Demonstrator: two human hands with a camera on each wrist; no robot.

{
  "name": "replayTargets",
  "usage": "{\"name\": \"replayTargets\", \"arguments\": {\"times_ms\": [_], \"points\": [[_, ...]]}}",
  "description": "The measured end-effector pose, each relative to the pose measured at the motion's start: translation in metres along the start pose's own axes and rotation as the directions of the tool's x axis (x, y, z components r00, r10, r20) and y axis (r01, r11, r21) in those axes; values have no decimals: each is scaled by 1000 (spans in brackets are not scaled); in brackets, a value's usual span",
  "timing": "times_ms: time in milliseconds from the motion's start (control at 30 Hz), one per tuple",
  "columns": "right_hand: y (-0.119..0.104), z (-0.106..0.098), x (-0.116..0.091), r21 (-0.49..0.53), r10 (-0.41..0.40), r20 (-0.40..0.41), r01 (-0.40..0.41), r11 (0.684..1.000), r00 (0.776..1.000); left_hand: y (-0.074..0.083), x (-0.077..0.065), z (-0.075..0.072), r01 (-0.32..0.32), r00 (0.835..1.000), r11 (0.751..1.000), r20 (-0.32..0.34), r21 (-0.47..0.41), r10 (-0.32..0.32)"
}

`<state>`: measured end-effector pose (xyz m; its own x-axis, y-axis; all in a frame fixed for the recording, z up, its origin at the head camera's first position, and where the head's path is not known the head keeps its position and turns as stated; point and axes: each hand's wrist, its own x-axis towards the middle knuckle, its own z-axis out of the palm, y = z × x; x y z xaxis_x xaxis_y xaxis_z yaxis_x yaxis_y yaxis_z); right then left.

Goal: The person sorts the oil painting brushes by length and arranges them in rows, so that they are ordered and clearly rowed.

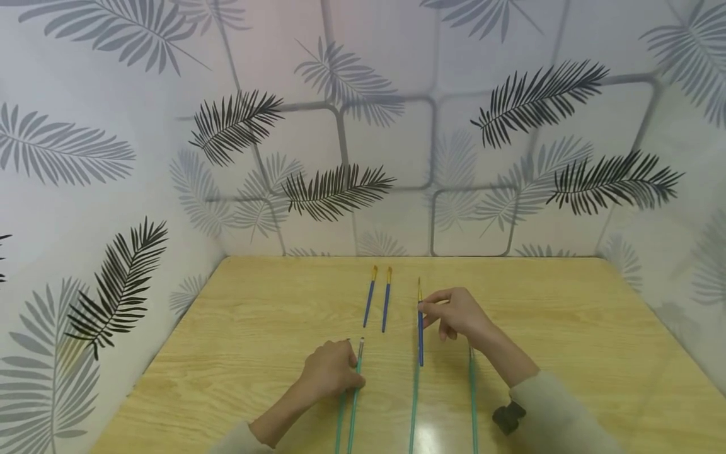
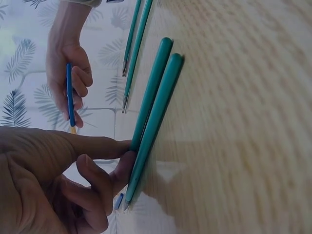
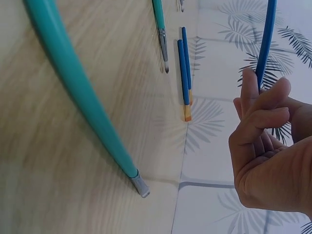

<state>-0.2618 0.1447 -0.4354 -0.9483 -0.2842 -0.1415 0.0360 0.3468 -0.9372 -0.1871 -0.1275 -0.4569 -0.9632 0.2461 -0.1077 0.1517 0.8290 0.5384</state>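
In the head view my right hand (image 1: 456, 315) pinches a blue paintbrush (image 1: 421, 343) between thumb and fingers, above the table, its thin bristle tip facing the wall. The right wrist view shows the same blue paintbrush (image 3: 266, 44) rising from the fingertips. My left hand (image 1: 331, 371) is low over two green paintbrushes (image 2: 155, 117) that lie side by side, its thumb and index finger at their handles. The fingertips are partly hidden there, but appear to pinch a handle. Another green paintbrush (image 1: 414, 403) lies below the blue one, and one more green paintbrush (image 1: 474, 403) lies under the right forearm.
Two blue paintbrushes (image 1: 369, 302) lie near the back of the wooden table (image 1: 272, 296), bristles toward the wall. A leaf-patterned wall (image 1: 386, 145) stands at the table's back edge. A small dark object (image 1: 508, 417) shows beside the right sleeve.
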Motion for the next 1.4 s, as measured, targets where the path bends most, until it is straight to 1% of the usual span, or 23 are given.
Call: {"name": "replayTargets", "arguments": {"times_ms": [233, 467, 633, 700, 800, 867, 933, 1167, 1267, 1400], "points": [[-5, -6, 4, 2, -9, -11, 9, 1000, 1000, 2, 1, -1, -44, 999, 999, -23, 11, 44], [-5, -5, 6, -1, -1, -10, 1, 1000, 1000, 2, -3, -1, -46, 999, 999, -21, 12, 47], [-3, -9, 13, -12, -4, -20, 3, 1000, 1000, 1, -1, 0, -64, 998, 998, -19, -22, 64], [-2, -10, 15, -8, 0, -22, 0, 1000, 1000, 3, 1, 0, -71, 997, 996, -10, -48, 70], [-2, -8, 18, 8, 5, -20, -5, 1000, 1000, 5, 2, 1, -81, 996, 989, 28, -123, 85], [-2, -6, 20, 13, 3, -21, -3, 1000, 1000, 7, 2, 1, -82, 993, 978, 63, -194, 96], [-2, -4, 22, 14, -1, -24, 2, 1000, 1000, 10, 3, 2, -82, 990, 966, 90, -246, 107], [-2, -2, 26, 15, -1, -46, 1, 1000, 999, 19, 6, 5, -100, 983, 941, 115, -324, 144], [-1, -1, 29, 13, 3, -69, -2, 1000, 998, 22, 7, 11, -84, 981, 932, 133, -352, 139], [1, 1, 34, 32, 13, -82, -10, 999, 997, 24, 6, 18, -31, 979, 917, 172, -399, 108]]}}
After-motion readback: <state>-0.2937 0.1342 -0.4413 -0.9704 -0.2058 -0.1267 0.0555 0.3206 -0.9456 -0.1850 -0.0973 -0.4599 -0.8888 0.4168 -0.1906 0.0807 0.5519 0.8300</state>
